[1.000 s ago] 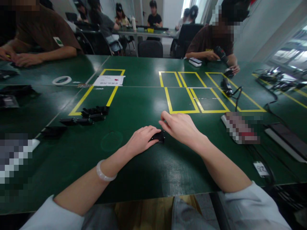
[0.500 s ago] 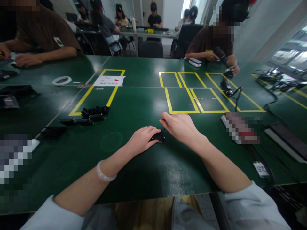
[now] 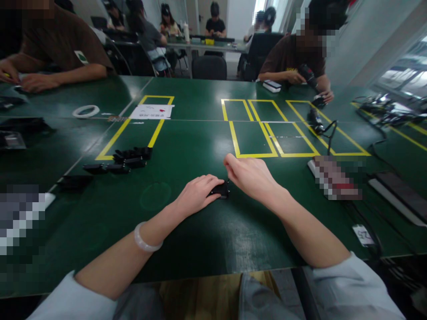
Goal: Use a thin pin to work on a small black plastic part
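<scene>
A small black block-shaped part lies on the green table in front of me. My left hand is closed on it from the left, with the thumb along its near side and the fingers over its top. My right hand is just above the part's right end, its fingers curled in a pinch. A thin dark tip shows below those fingers at the edge of the part. What the right hand pinches is mostly hidden, and I cannot make it out.
Several black parts lie to the left near a yellow tape outline. A paper label and a white tape roll are beyond. Cables and a power strip lie right. Across the table, a person holds a dark power tool.
My right hand has shifted very slightly, with its pinch rotated a little. My left hand and the black part stay in place.
</scene>
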`<action>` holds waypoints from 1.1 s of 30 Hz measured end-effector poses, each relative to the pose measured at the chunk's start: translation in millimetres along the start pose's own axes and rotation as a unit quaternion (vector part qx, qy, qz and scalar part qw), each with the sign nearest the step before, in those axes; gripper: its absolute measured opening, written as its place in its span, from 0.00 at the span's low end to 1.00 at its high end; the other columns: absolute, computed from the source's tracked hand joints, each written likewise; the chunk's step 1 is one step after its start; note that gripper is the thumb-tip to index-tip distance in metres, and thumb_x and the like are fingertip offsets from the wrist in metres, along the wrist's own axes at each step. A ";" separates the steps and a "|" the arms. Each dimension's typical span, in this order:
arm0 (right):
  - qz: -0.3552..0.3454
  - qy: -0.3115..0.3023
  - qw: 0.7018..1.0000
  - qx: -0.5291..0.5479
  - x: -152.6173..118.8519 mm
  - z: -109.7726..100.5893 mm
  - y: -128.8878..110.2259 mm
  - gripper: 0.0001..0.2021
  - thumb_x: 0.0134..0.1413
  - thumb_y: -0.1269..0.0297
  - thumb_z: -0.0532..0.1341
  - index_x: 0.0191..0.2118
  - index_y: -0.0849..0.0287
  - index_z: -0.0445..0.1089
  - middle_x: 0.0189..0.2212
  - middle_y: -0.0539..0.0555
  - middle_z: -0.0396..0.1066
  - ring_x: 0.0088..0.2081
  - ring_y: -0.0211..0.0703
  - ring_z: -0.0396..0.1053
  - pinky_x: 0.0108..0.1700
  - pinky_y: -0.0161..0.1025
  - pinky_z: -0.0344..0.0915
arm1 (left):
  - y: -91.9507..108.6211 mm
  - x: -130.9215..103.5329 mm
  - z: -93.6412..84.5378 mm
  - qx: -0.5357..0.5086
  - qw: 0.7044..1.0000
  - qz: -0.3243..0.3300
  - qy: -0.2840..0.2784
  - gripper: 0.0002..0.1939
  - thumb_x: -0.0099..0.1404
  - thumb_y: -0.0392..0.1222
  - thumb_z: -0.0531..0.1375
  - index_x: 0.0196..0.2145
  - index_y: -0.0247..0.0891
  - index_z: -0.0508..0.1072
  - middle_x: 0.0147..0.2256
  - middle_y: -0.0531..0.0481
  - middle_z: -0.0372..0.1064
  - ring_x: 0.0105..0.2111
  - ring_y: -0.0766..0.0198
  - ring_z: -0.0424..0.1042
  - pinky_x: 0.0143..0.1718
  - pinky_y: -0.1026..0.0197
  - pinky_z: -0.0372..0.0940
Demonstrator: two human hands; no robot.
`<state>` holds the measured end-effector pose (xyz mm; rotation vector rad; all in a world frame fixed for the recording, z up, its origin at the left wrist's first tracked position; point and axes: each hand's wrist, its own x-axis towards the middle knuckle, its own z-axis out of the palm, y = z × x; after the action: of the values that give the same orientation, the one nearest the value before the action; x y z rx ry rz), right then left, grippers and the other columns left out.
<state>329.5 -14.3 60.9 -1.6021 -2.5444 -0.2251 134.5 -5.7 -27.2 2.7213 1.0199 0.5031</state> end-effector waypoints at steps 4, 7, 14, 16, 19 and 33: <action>-0.009 0.016 1.000 0.023 -1.7 -0.7 -1.3 0.12 0.62 0.65 0.45 0.45 0.59 0.62 0.30 0.51 0.74 0.27 0.37 0.68 0.26 0.36 0.43 | -0.4 0.0 0.5 0.002 1.000 -0.001 -0.002 0.16 0.67 0.44 0.58 0.51 0.41 0.66 0.47 0.46 0.68 0.46 0.56 0.69 0.49 0.54 0.64; -0.011 0.003 1.000 0.010 -1.5 0.3 -1.1 0.16 0.66 0.57 0.43 0.42 0.58 0.63 0.28 0.52 0.74 0.27 0.38 0.69 0.26 0.36 0.42 | -0.9 0.3 0.9 0.003 1.000 0.002 0.001 0.16 0.67 0.44 0.58 0.51 0.40 0.66 0.47 0.46 0.68 0.47 0.56 0.69 0.49 0.54 0.64; 0.001 0.006 1.000 0.000 -1.5 -1.2 -1.5 0.12 0.63 0.65 0.44 0.42 0.58 0.63 0.30 0.53 0.75 0.26 0.37 0.68 0.25 0.36 0.41 | -0.4 0.1 -1.0 0.004 1.000 0.001 -0.003 0.16 0.67 0.45 0.57 0.51 0.40 0.65 0.47 0.45 0.68 0.47 0.56 0.69 0.49 0.54 0.65; -0.004 0.009 1.000 0.007 -2.3 -1.9 -1.8 0.12 0.63 0.65 0.45 0.43 0.58 0.63 0.31 0.53 0.75 0.27 0.37 0.68 0.26 0.36 0.42 | -0.3 0.0 -1.4 0.004 1.000 0.000 -0.004 0.16 0.67 0.44 0.57 0.51 0.40 0.65 0.47 0.45 0.68 0.46 0.56 0.69 0.48 0.54 0.65; -0.006 0.003 1.000 -0.001 -2.2 -1.0 -1.8 0.15 0.66 0.59 0.43 0.42 0.57 0.64 0.29 0.53 0.75 0.27 0.39 0.69 0.26 0.36 0.41 | -0.5 0.2 -1.3 0.005 1.000 0.002 -0.007 0.16 0.67 0.44 0.57 0.52 0.40 0.65 0.47 0.45 0.68 0.46 0.56 0.69 0.48 0.54 0.65; 0.013 0.001 1.000 -0.013 -1.2 -1.5 -0.2 0.14 0.65 0.60 0.43 0.41 0.58 0.64 0.27 0.53 0.74 0.25 0.39 0.69 0.25 0.36 0.40 | 0.6 0.9 -1.6 0.005 1.000 0.000 -0.005 0.16 0.68 0.45 0.57 0.52 0.40 0.65 0.47 0.45 0.68 0.46 0.57 0.69 0.48 0.55 0.65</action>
<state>329.9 -15.7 62.1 -1.6413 -2.5275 -0.2586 134.8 -5.5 -25.4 2.7295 1.0215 0.4853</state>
